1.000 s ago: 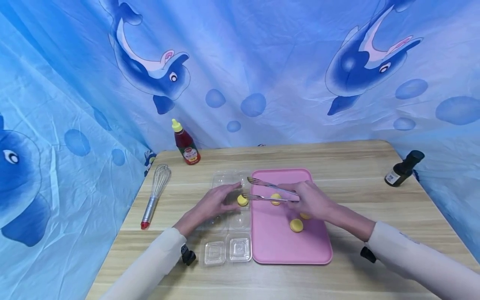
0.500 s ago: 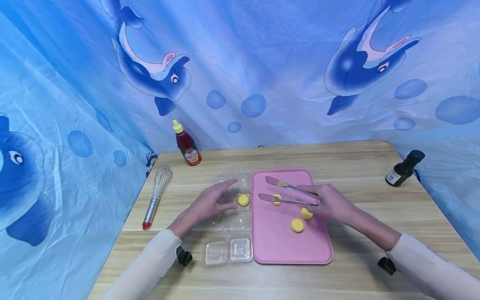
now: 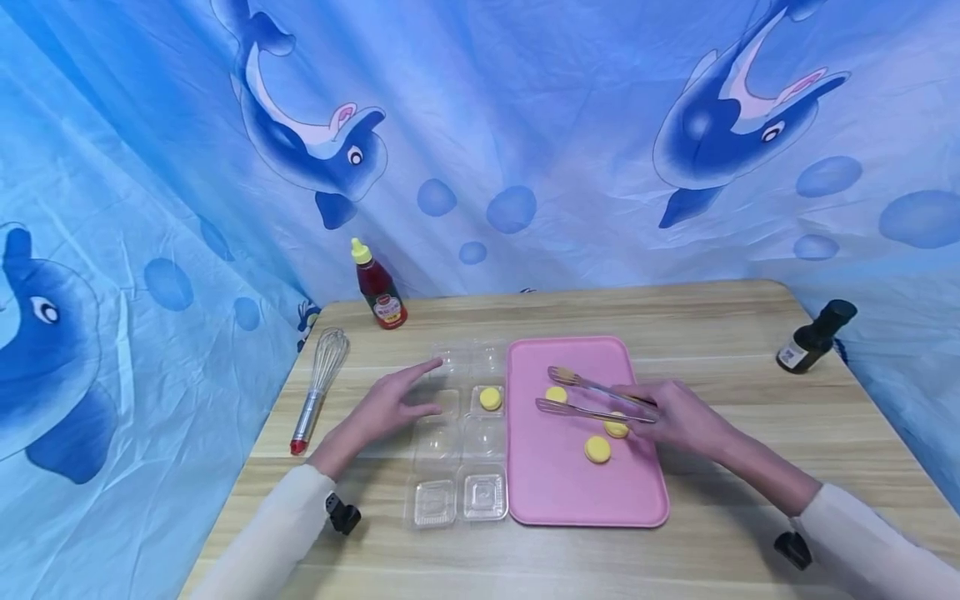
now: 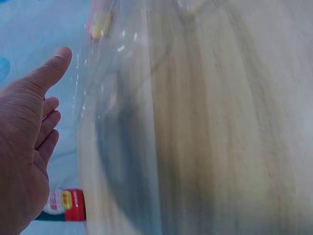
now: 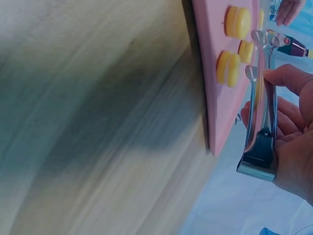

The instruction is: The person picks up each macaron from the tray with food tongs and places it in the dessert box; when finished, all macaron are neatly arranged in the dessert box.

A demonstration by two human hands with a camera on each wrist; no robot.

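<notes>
Metal tongs (image 3: pixel 600 414) are gripped in my right hand (image 3: pixel 678 419), their two arms spread apart over the pink tray (image 3: pixel 562 500). Beneath and beside them lie three yellow macarons, one (image 3: pixel 597 449) nearest the tray's front; the right wrist view shows a macaron (image 5: pixel 237 22) close to the tongs (image 5: pixel 259 107). My left hand (image 3: pixel 378 407) hovers with extended fingers at the left side of a clear plastic container (image 3: pixel 437 440) with several compartments. One yellow macaron (image 3: pixel 491 398) sits in a right-column compartment. In the left wrist view the left hand (image 4: pixel 29 117) holds nothing.
A whisk (image 3: pixel 318 383) lies at the table's left. A red sauce bottle with a yellow cap (image 3: pixel 382 292) stands at the back left edge, and a dark bottle (image 3: pixel 813 337) at the right edge. Behind the table hangs a blue dolphin-print curtain (image 3: pixel 570 150).
My right hand has drawn the tongs rightward from the container to above the tray, leaving a macaron in the compartment. My left hand has moved left, away from that macaron.
</notes>
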